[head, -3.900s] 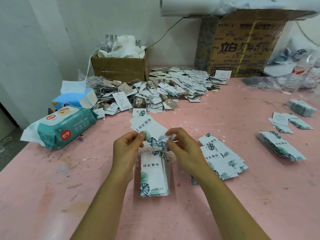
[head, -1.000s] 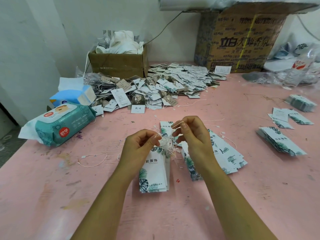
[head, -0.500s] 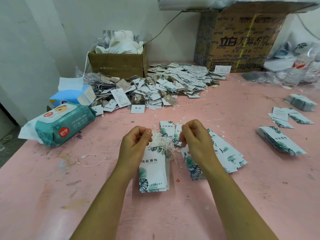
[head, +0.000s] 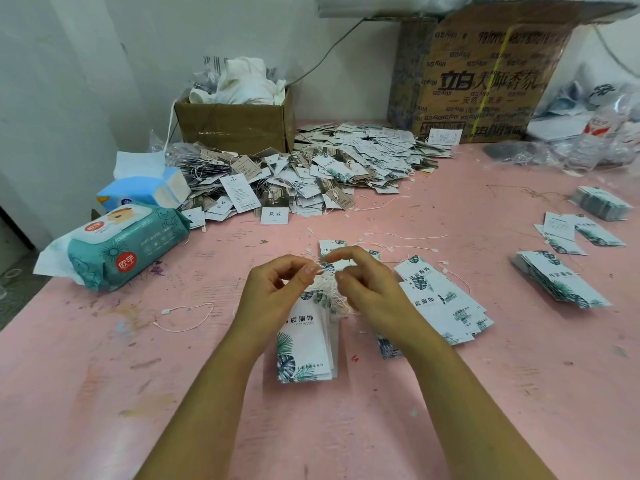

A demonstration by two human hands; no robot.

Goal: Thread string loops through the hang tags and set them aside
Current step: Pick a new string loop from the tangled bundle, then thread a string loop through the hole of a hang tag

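At the stack [head: 304, 344]: tags flat on table [head: 104, 375], strings [head: 329, 292] bunched at its far end.
Left hand [head: 273, 289]: thumb and forefinger pinch strings.
Right hand [head: 370, 289]: fingertips slightly apart at strings; grip unclear.
Done: pile [head: 311, 171] far behind stack looks threaded.
Left: fan [head: 440, 299] just right of stack, probably unthreaded.
Room: open table near side and left of stack; wipes [head: 124, 247] well left, by table edge.

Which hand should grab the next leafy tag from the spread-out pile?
Probably the right. The spread-out tag pile lies just beside the right hand, while the left hand pinches the string bunch atop the strung tag bundle, so it looks busy.
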